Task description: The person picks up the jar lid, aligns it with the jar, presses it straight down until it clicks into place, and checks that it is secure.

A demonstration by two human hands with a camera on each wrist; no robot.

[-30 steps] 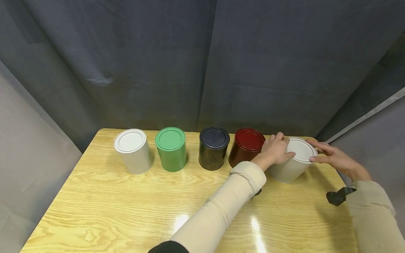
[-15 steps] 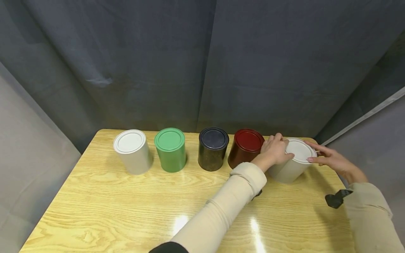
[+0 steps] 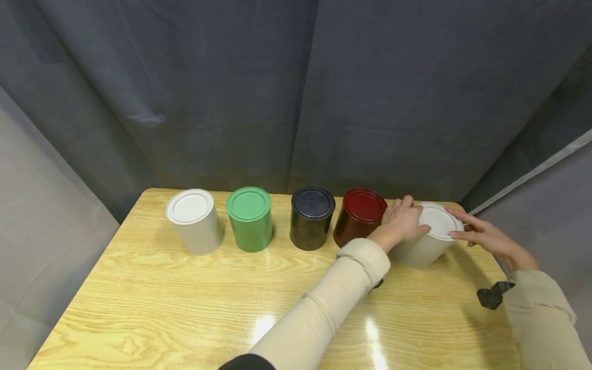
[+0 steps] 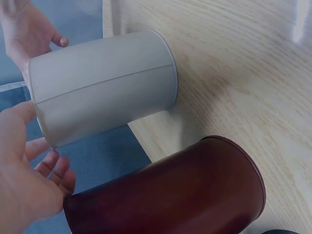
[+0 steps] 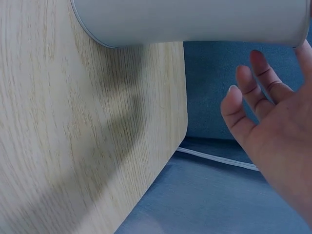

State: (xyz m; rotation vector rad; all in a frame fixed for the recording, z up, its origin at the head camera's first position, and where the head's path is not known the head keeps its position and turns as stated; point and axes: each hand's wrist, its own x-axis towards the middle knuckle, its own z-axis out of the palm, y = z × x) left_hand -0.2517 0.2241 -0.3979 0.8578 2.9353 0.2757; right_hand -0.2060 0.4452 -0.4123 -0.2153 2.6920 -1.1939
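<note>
From the head view, five tins stand in a row along the far edge of the tabletop [image 3: 185, 288]: a white tin [image 3: 194, 221], a green tin [image 3: 250, 218], a black tin [image 3: 312, 217], a red tin [image 3: 358, 216], and at the right end a pale tin [image 3: 427, 236]. The left hand [image 3: 401, 222] wraps its curled fingers round the pale tin's left side. The right hand [image 3: 481, 234] touches the lid rim with straight, slightly spread fingers.

In the left wrist view, the pale tin [image 4: 105, 85] stands just beside the red tin [image 4: 170, 195], with the left hand's fingers [image 4: 53, 168] loosely curled at its top.

In the right wrist view, the right hand's fingers [image 5: 253, 78] are apart, near the pale tin [image 5: 190, 22], at the tabletop's corner.
</note>
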